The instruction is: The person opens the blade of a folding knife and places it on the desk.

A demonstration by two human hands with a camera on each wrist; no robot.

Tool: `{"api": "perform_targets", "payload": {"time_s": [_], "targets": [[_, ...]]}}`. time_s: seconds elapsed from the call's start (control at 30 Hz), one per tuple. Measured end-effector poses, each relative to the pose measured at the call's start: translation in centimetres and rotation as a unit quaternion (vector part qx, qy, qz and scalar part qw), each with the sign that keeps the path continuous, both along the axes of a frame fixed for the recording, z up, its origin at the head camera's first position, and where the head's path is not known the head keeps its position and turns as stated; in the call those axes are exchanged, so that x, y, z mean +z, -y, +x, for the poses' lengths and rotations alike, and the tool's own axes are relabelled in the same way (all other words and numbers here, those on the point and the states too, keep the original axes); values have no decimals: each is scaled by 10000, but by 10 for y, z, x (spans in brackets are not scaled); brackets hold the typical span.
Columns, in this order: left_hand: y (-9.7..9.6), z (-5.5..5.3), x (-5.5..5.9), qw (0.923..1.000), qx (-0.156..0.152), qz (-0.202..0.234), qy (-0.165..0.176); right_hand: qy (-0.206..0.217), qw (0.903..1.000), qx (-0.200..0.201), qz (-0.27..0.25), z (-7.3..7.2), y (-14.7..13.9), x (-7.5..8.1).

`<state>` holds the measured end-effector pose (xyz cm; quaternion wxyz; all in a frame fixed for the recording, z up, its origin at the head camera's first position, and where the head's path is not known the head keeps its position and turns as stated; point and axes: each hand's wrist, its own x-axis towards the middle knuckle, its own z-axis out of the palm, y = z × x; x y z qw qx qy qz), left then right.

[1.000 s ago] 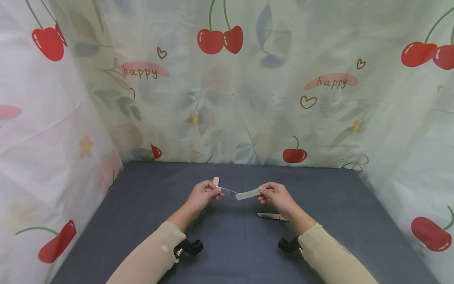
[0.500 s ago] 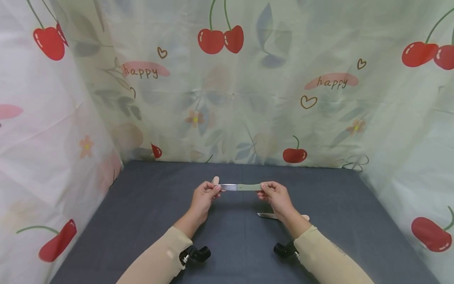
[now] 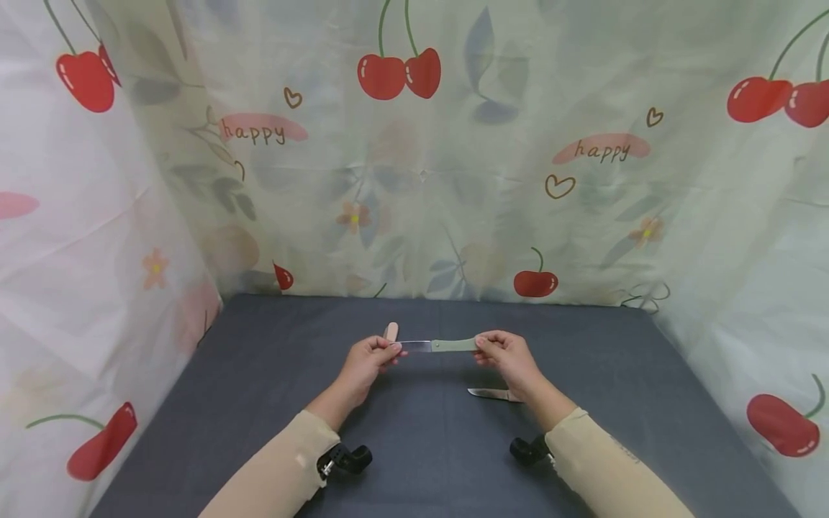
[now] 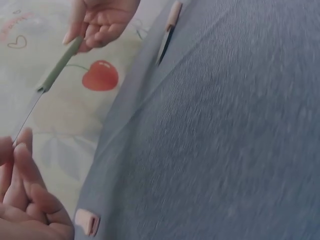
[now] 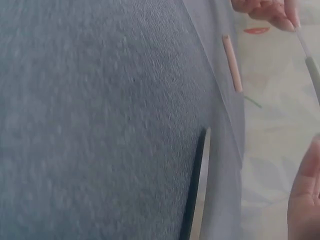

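A folding knife with a pale green handle [image 3: 453,345] is held up level between both hands in the head view, its blade almost in line with the handle. My left hand [image 3: 369,363] pinches the blade [image 3: 417,347] near its tip, between thumb and fingers. At the handle's far end, my right hand [image 3: 508,360] grips with thumb and fingertips. Below it on the table lies a knife [image 3: 488,393], partly covered by the right wrist; its pink handle [image 4: 175,14] shows in the left wrist view. Behind the left hand is a pink slotted piece [image 4: 87,222], partly hidden in the head view.
A dark grey cloth [image 3: 440,446] covers the table. Patterned curtains [image 3: 421,180] with cherries enclose it at the back and both sides. A black camera mount [image 3: 346,458] sits on each sleeve.
The green knife's blade and handle stood at an angle a second ago; they have straightened into one line. Both hands have shifted only slightly and keep their hold.
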<state>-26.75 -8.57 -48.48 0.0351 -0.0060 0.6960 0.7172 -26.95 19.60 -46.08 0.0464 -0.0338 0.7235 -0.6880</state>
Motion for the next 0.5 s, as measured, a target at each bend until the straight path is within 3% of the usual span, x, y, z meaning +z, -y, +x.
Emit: {"api": "perform_targets", "payload": {"time_s": [0.23, 0.5], "targets": [[12, -3, 2, 9969, -675, -320, 247, 44, 9949, 886, 483, -2, -15, 1], [24, -3, 4, 9852, -1575, -608, 282, 283, 9817, 1654, 903, -3, -26, 5]]}}
